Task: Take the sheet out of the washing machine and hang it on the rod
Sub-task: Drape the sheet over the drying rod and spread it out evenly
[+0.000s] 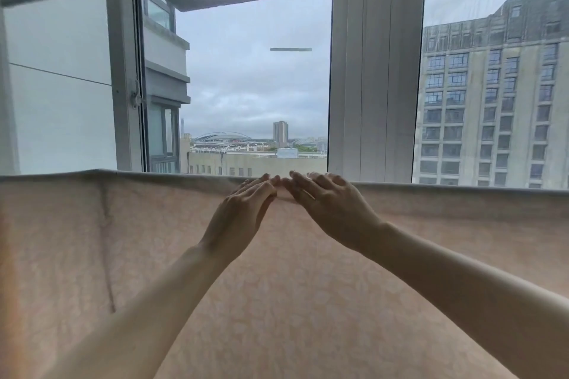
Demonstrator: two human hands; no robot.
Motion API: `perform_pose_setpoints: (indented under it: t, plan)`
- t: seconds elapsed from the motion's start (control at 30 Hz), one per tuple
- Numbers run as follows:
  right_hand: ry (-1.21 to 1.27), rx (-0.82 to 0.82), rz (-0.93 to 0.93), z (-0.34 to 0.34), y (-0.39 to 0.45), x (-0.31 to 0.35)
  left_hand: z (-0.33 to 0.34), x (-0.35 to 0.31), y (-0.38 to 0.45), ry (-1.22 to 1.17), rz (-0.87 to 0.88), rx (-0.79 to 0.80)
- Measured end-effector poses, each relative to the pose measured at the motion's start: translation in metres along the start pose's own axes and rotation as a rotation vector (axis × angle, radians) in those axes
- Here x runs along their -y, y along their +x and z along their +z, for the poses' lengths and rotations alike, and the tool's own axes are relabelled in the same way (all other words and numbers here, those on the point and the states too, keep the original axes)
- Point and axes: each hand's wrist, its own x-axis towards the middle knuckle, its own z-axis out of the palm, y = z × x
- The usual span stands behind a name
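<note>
Hanging over the rod, which it hides, the sheet (292, 286) runs lengthwise left to right, its fold along the top before the window (246, 86). The left hand (243, 212) and right hand (329, 209) rest flat-fingered near that fold, gripping nothing. Uneven smoothing could drag it off.

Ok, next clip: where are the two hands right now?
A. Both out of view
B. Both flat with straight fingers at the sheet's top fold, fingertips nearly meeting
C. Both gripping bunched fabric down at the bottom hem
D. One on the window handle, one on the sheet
B: the left hand and right hand lie with straight fingers at the top fold of the pink sheet, fingertips close together.
</note>
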Motion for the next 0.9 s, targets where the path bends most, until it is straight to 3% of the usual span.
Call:
perform_pose_setpoints:
  t: [0.33, 0.7, 0.9]
  plan:
    - [-0.013, -0.134, -0.056, 0.006, -0.008, -0.004, -0.013, 0.029, 0.002, 0.227, -0.118, -0.029]
    - [-0.039, -0.123, -0.064, 0.008, -0.012, -0.010, -0.018, 0.050, -0.003, 0.323, 0.090, -0.070]
    - [-0.004, -0.079, 0.051, 0.012, 0.001, 0.003, -0.011, 0.053, -0.020, 0.321, 0.026, -0.022]
